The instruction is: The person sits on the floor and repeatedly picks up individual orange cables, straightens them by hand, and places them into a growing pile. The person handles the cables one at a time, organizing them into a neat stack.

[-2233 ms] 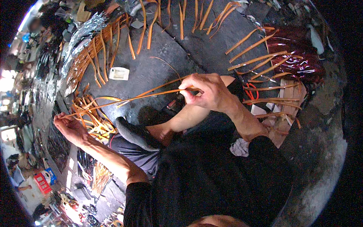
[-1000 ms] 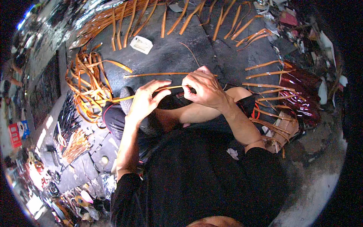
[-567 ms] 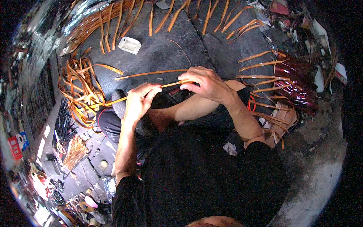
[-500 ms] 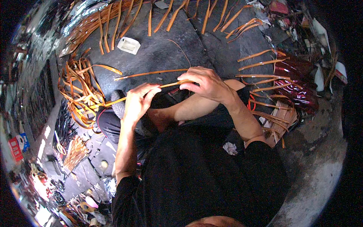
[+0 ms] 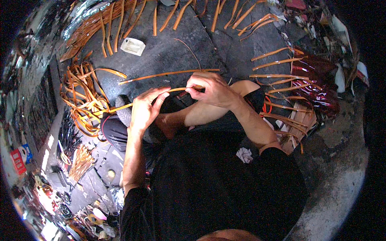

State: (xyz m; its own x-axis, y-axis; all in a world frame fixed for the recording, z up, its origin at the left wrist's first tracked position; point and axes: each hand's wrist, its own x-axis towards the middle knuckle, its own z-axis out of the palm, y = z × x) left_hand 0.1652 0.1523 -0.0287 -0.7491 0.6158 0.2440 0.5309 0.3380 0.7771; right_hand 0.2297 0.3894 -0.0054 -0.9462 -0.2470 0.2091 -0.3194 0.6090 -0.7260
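Note:
A long, flat orange-brown strip (image 5: 177,90) runs between my two hands. My left hand (image 5: 148,107) pinches it between thumb and fingers. Close to its end, my right hand (image 5: 212,89) grips the same strip, thumb and fingertips pressed together. Left of my left hand the strip leads down to a loose tangled coil of similar strips (image 5: 82,96). Just beyond my hands, a separate cut strip (image 5: 161,74) lies on the dark floor sheet. My bent leg (image 5: 205,113) is below the hands.
Short strips (image 5: 175,15) are spread in an arc along the far side and right. A white tray (image 5: 133,47) sits on the dark sheet. At right are shiny dark-red sheeting (image 5: 317,86) and wood pieces (image 5: 294,124). Clutter fills the lower left, with a bundle of thin sticks (image 5: 81,162).
My right hand has shifted slightly left along the strip, its fingers now more curled. My left hand keeps its pinch. The whole view has moved a little.

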